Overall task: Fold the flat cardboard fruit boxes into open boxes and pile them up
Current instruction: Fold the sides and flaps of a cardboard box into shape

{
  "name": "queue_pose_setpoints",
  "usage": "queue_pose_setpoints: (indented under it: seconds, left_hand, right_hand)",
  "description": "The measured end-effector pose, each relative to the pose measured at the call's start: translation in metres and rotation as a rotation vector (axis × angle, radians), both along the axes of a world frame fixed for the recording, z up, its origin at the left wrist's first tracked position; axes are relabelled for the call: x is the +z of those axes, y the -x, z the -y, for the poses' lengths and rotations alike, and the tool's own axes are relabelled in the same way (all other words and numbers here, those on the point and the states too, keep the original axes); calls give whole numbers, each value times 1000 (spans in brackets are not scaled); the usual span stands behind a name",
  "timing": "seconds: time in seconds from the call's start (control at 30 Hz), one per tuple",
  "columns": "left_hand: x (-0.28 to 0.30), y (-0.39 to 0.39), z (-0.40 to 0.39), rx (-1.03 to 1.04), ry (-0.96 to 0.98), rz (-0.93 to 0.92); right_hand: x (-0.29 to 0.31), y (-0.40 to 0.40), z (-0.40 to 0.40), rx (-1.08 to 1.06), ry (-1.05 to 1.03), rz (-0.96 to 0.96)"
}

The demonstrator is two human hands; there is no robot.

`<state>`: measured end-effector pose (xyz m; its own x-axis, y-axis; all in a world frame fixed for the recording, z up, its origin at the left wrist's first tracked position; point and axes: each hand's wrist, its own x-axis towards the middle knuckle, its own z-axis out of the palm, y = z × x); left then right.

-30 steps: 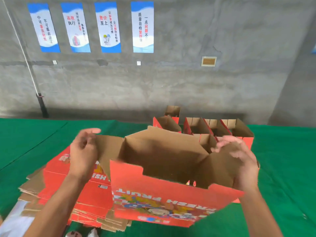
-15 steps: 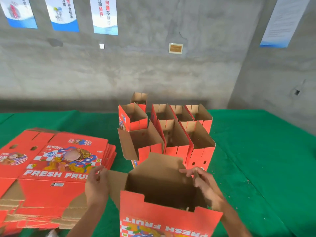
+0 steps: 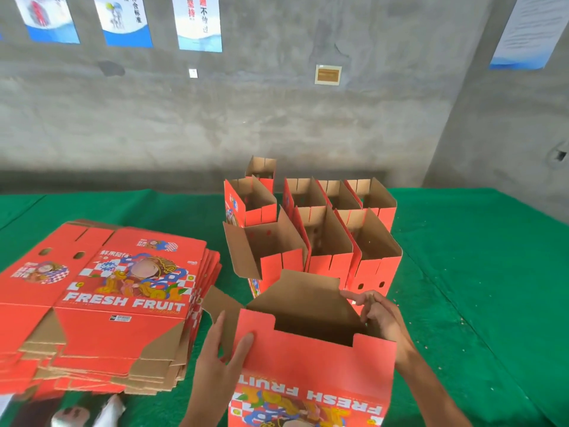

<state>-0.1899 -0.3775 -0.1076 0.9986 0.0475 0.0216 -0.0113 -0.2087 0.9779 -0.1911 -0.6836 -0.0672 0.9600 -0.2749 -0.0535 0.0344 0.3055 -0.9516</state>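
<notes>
An opened red fruit box (image 3: 311, 374) printed FRESH FRUIT stands upright in front of me, its top flaps raised. My left hand (image 3: 220, 355) holds its left corner, thumb on the red front panel and fingers against the brown side flap. My right hand (image 3: 377, 314) grips the right side flap at the top edge, fingers curled over it. A stack of flat red boxes (image 3: 101, 291) lies at the left. Several folded open boxes (image 3: 311, 232) stand in rows just beyond the held box.
Green cloth (image 3: 462, 272) covers the table out to the right and far side. A grey concrete wall (image 3: 277, 124) with blue-and-white posters rises behind. Some blurred items lie at the bottom left edge.
My view has swung down and right, so the folded boxes now sit centred. The held box has come down low in front of me. My left hand moved from the outer flap to the front corner.
</notes>
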Motion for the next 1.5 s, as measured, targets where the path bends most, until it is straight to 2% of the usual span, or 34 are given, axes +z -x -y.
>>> queue_pose_setpoints:
  seconds: [0.1,0.23,0.33,0.47,0.57,0.63,0.7,0.73,0.77,0.87,0.97,1.03,1.1,1.17,1.27,1.33,1.43,1.5]
  left_hand:
    - [0,-3,8,40,-58,3]
    - [-9,-6,8,80,-132,11]
    - [-12,-4,10,93,-242,76]
    - [-15,-2,15,18,-367,232]
    - [-16,-4,8,-147,-450,356]
    - [-16,-6,6,-250,-501,365]
    - [-19,-6,7,-264,-600,416]
    - [-20,-7,7,-253,-625,439]
    - [-19,-9,7,-238,-623,434]
    - [-13,-15,9,-231,-573,330]
    - [-9,-22,15,-250,-518,324]
    - [-7,-26,17,-286,-485,341]
    - [-6,-29,17,-376,-470,290]
    - [-2,-33,18,-449,-505,184]
    - [1,-43,26,-507,-772,25]
    - [0,-48,36,-485,-960,-36]
    - [-2,-54,50,-336,-1030,-139]
    - [-1,-57,55,-265,-1051,-193]
  right_hand:
    - [-3,-6,4,-34,2,8]
    - [-5,0,23,-35,171,43]
    - [-4,9,27,-19,207,76]
    - [-9,16,9,29,258,123]
    - [-12,23,4,87,355,83]
    - [-16,30,-3,160,610,93]
    - [-28,30,-9,211,1048,111]
    - [-33,30,-9,214,1175,86]
    - [-36,29,-10,190,1207,27]
    - [-40,27,-7,152,1080,-129]
    - [-44,29,-5,101,845,-17]
    - [-44,31,-6,58,779,12]
    - [-44,29,-5,98,897,20]
    - [-42,27,-4,161,1135,-24]
    - [-43,19,-2,266,1371,-162]
    - [-45,11,-4,267,1465,-207]
    - [-46,0,-10,257,1611,-277]
    - [-46,-6,-11,251,1607,-290]
